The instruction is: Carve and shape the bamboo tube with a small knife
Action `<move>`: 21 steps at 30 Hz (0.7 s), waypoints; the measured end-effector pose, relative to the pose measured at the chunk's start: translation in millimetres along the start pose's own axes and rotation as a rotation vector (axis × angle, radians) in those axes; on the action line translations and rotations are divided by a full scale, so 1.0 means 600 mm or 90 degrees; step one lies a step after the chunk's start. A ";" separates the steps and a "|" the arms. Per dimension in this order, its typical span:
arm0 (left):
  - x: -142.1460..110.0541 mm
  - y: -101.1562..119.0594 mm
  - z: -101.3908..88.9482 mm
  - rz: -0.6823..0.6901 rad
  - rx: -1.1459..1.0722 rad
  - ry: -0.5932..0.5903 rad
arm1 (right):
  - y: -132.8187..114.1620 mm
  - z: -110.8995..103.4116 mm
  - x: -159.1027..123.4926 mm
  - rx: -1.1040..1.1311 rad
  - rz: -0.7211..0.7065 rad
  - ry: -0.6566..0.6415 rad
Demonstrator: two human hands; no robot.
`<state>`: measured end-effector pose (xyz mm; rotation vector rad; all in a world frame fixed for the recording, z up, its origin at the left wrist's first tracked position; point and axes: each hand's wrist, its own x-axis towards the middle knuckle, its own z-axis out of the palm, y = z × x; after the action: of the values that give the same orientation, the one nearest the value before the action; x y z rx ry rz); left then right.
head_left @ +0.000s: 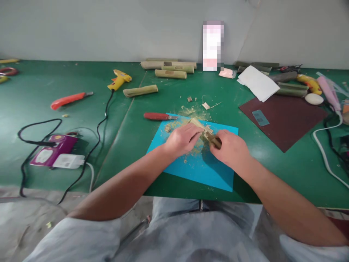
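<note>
A short bamboo piece (196, 124) lies slantwise between my hands, above a blue sheet (201, 178). My left hand (183, 138) is closed on its upper side, fingertips pressed near the middle. At the lower right end, my right hand (231, 147) wraps thumb and fingers around the bamboo; a darker brown part shows there, and I cannot make out if it is a separate piece. Pale shavings and dust are scattered over the sheet and the table beyond. A red-handled knife (156, 116) rests at the sheet's upper left edge, its blade pointing toward the bamboo.
Cut bamboo tubes (170, 74) lie at the back. Left are a yellow glue gun (119, 80), an orange cutter (69, 100) and a purple power strip (56, 149) with cables. Right are brown sandpaper (286, 127), white paper (257, 83) and a pink tool (328, 91).
</note>
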<state>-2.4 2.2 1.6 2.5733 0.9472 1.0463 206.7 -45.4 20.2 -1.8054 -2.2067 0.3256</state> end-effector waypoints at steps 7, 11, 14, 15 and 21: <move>0.001 0.002 0.018 -0.034 0.056 -0.043 | -0.005 0.010 0.009 -0.024 -0.044 0.007; -0.003 -0.001 0.019 -0.028 0.057 -0.048 | -0.012 0.009 0.012 -0.024 -0.026 0.005; -0.008 0.002 0.013 -0.022 0.043 -0.054 | -0.013 0.013 0.013 -0.011 -0.017 0.015; -0.008 0.003 0.013 -0.022 0.044 -0.055 | -0.013 0.015 0.013 -0.009 -0.018 0.016; -0.001 0.004 0.020 -0.017 0.077 -0.046 | -0.009 0.025 0.014 -0.005 -0.025 0.019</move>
<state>6.7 0.6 -6.3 2.6670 1.0544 0.9083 194.9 -38.2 8.9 -1.7561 -2.2230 0.2795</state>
